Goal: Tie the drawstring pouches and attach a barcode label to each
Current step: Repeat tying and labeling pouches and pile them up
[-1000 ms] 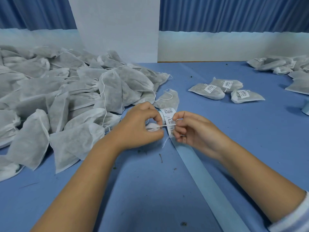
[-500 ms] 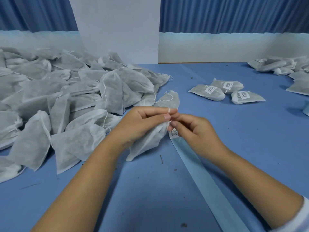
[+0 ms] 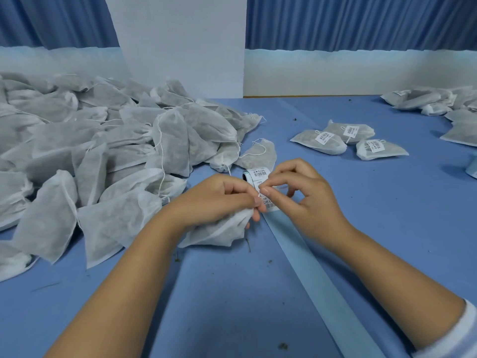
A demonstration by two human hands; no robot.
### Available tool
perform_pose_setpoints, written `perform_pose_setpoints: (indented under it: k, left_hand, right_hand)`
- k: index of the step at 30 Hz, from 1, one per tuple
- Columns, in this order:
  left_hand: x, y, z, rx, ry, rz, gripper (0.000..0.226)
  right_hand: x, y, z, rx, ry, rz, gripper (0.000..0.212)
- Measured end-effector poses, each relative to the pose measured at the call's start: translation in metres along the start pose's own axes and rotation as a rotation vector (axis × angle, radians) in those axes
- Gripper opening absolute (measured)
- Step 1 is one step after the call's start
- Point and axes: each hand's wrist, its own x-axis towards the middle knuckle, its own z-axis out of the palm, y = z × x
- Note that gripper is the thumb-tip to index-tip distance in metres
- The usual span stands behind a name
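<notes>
My left hand (image 3: pixel 219 200) grips the gathered neck of a white drawstring pouch (image 3: pixel 219 232) that lies on the blue table just under it. My right hand (image 3: pixel 296 195) pinches the pouch's thin white string between thumb and forefinger, close to the left fingertips. Right behind the fingers lies the roll of barcode labels (image 3: pixel 259 174), and its pale blue backing strip (image 3: pixel 317 277) runs toward me across the table.
A big heap of unlabelled white pouches (image 3: pixel 90 151) fills the left side. Three labelled pouches (image 3: pixel 348 140) lie at the middle right, and more pouches (image 3: pixel 438 102) sit at the far right. A white panel (image 3: pixel 178 42) stands at the back.
The pouch has dropped from hanging in the air to lying on the table under my left hand. My right hand has shifted up and now pinches the string over the label roll.
</notes>
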Motion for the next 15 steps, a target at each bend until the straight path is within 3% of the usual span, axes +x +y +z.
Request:
perform_pose_setpoints:
  k: [8,15]
  left_hand:
    - [0.003,0.001,0.001,-0.257,0.083,0.021,0.031]
    - [0.004,0.0,0.001,-0.237,0.07,0.039,0.024]
  right_hand:
    - [0.001,-0.004,-0.002,0.09,0.088,0.161,0.026]
    - [0.003,-0.01,-0.001,0.232,-0.091,0.286,0.019]
